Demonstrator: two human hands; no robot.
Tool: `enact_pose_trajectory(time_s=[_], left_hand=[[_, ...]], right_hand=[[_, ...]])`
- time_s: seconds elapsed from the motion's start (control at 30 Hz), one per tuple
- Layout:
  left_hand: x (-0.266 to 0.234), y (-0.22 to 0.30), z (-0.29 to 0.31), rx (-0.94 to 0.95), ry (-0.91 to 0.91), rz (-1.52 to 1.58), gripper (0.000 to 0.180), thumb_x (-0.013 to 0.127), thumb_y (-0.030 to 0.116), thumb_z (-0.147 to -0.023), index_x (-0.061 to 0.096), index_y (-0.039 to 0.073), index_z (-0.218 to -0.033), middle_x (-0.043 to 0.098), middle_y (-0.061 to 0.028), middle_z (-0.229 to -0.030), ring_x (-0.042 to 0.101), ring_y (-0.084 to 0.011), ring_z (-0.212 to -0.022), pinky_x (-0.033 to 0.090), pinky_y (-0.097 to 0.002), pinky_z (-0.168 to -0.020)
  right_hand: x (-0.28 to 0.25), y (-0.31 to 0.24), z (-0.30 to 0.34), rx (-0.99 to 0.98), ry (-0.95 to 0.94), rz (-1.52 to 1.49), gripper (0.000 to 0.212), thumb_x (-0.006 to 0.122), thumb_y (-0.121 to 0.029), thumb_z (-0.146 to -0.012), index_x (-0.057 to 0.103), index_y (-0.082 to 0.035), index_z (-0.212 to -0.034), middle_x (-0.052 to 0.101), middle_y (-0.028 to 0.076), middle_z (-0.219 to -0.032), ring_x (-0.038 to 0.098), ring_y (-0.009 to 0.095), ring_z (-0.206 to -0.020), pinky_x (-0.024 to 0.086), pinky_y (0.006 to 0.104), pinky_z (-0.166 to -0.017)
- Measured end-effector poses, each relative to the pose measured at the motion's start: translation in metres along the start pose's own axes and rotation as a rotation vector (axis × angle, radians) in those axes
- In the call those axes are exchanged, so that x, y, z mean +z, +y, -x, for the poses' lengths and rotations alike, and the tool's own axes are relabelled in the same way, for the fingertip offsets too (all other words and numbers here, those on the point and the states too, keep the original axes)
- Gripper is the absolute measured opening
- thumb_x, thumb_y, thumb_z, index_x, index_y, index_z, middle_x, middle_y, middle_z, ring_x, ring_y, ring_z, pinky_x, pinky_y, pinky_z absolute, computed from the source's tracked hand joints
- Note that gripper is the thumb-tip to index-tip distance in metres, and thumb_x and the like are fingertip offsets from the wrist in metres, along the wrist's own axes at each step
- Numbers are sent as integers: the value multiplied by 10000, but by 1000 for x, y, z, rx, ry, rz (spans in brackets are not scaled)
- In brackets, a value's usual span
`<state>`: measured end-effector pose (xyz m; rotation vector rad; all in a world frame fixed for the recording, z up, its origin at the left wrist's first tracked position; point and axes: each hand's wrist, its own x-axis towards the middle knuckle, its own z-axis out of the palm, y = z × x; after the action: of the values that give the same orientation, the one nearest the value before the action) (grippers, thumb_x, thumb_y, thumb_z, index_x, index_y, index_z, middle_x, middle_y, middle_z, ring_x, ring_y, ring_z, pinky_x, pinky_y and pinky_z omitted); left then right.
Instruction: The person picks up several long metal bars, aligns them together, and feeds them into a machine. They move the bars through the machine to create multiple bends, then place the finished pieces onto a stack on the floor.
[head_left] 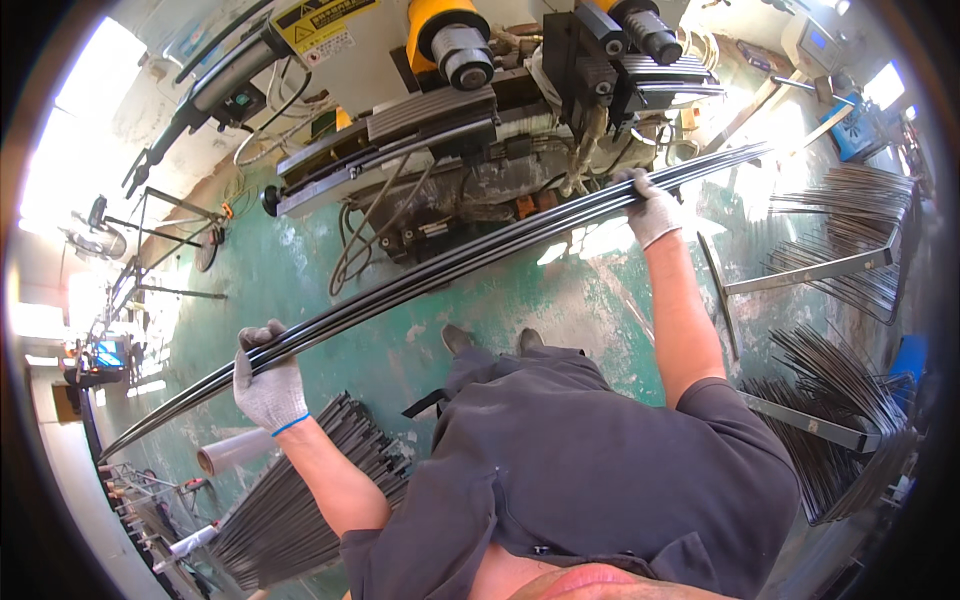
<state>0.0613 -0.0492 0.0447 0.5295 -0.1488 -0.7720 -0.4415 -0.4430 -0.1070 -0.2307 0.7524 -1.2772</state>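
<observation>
A bundle of several long, dark metal rods [450, 259] stretches across the view, from the lower left up to the far right. My left hand [270, 385], in a pale knitted glove with a blue cuff edge, is closed round the bundle toward its left part. Farther right, my right hand [652, 208], gloved the same way, grips the bundle from below near its right part. The rods hang in front of my body, apart from the floor, and their right part passes close to the front of a machine [430, 125].
A stack of dark rods [310, 490] lies at the lower left beside a roll of clear film [238, 450]. Bent wire pieces [850, 215] hang on a metal rack [815, 272] at the right. A control arm [215, 85] juts out at the upper left over the green floor [500, 300].
</observation>
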Motion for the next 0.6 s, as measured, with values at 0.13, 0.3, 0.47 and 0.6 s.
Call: enact_pose_trajectory(time_s=[0.13,0.3,0.47,0.6], left_hand=[[-19,4,-60,-9,52,4,196,601,12,-953,641,-77,-1123,706,-201,-1069,681,-344,-1032,474,-546,-1145],[-58,-23,-161,-17,83,-179,160,605,123,-1047,667,-24,-1062,716,-175,-1048,698,-341,-1039,544,-507,-1083],[-50,-77,-238,-176,127,-245,322,543,262,-1111,667,-34,-1083,727,-190,-1078,698,-345,-1059,574,-484,-1016],[-35,-101,-275,-324,111,-167,376,476,264,-1137,642,-68,-1201,701,-220,-1213,677,-366,-1144,540,-506,-1085]], right_hand=[[6,-28,-35,-171,151,56,245,718,-220,-1024,634,-53,-1181,715,93,-1005,709,249,-962,613,400,-916],[75,28,-31,-271,109,835,380,700,-441,-1027,735,-72,-1112,760,56,-1010,724,186,-921,599,346,-832],[195,102,-22,-119,113,183,212,761,-155,-992,719,20,-1103,765,141,-1024,757,264,-862,654,426,-755],[218,99,-70,-214,163,164,238,783,-152,-969,715,30,-1106,753,125,-1034,742,279,-864,628,447,-771]])
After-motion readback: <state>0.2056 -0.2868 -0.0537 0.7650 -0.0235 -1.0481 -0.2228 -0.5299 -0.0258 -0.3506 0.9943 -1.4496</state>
